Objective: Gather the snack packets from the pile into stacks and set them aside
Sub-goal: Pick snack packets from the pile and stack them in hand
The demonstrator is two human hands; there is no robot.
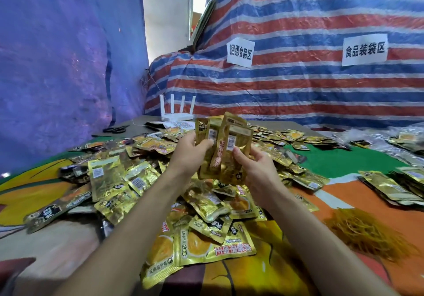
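gripping a small bunch [226, 151] of gold snack packets upright at centre frame, just above the loose pile [206, 206] — with the left hand [193, 147] curled round the bunch's left edge and the right hand [251, 161] pinching its lower right side, thumb across the front. spread overlapping on the colourful table cover [358, 201] from middle left down to lower centre, beneath both forearms. laid in flatter stacks [390, 187] at the right edge, near a tangle of orange bands [367, 231] at lower right — and, behind the pile, a white router [176, 113] with black scissors [115, 129] to its left.
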